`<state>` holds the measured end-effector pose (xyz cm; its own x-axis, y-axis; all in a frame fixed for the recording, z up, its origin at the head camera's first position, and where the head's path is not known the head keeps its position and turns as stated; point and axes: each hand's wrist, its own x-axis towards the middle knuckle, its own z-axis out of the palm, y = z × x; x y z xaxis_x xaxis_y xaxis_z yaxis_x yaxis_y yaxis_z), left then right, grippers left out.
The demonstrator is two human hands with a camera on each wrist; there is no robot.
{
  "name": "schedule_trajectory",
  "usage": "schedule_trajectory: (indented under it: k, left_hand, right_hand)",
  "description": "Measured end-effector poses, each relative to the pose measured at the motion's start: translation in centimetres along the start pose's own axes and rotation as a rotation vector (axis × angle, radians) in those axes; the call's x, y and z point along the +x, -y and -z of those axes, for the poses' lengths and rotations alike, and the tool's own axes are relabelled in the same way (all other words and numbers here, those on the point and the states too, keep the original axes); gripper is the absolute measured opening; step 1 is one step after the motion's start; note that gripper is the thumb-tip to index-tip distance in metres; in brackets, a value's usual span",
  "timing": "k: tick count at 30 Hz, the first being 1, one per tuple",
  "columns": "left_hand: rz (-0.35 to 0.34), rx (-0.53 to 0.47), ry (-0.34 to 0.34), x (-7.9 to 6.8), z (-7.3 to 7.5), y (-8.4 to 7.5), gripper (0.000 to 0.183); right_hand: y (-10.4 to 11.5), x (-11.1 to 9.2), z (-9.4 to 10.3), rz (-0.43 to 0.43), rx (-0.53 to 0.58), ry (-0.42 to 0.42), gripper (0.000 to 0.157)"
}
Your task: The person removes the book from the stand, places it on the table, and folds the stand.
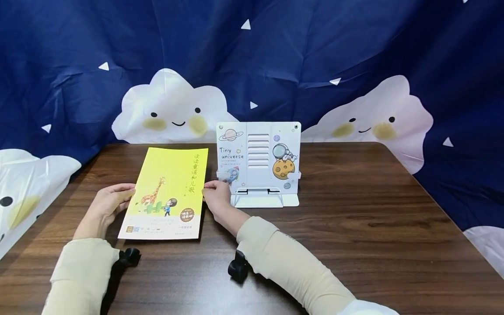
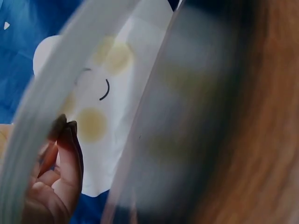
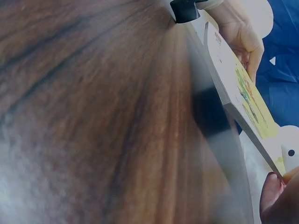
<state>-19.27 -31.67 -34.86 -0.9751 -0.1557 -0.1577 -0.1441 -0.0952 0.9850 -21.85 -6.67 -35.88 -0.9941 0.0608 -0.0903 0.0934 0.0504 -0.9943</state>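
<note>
A yellow book (image 1: 167, 175) with a giraffe and a child on its cover is held between both hands, cover facing up. My left hand (image 1: 108, 203) pinches its left edge, and my right hand (image 1: 218, 199) grips the right edge with the thumb and fingers. From the right wrist view, the book (image 3: 247, 98) is tilted and shows gap and reflection between it and the table. In the left wrist view the book's pale edge (image 2: 51, 88) is blurred close to the camera, with fingers (image 2: 70, 158) behind it.
Just right of the book, a white folding bookstand (image 1: 257, 175) with space drawings stands upright on the brown wooden table (image 1: 354, 227). Behind the table hangs a dark blue curtain (image 1: 283, 52) with smiling clouds. A black camera mount (image 1: 238, 267) sits at the right wrist.
</note>
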Motion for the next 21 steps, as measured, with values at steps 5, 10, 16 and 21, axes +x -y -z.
schedule_trajectory:
  k: [5,10,16,21]
  left_hand:
    - [0.021,-0.02,-0.013,0.3,-0.1,0.4,0.021]
    - [0.056,-0.052,-0.021,0.5,-0.2,0.7,0.022]
    - [0.082,-0.055,-0.032,1.0,-0.5,1.0,0.024]
    - [0.098,-0.042,-0.043,1.2,-0.6,1.1,0.024]
  right_hand:
    - [-0.5,0.3,-0.1,0.001,-0.026,-0.014,0.01]
    - [-1.0,0.6,-0.2,0.014,-0.034,-0.027,0.012]
    - [-1.3,0.8,-0.2,0.042,-0.082,-0.052,0.013]
    - [-1.5,0.9,-0.2,0.062,-0.166,-0.07,0.013]
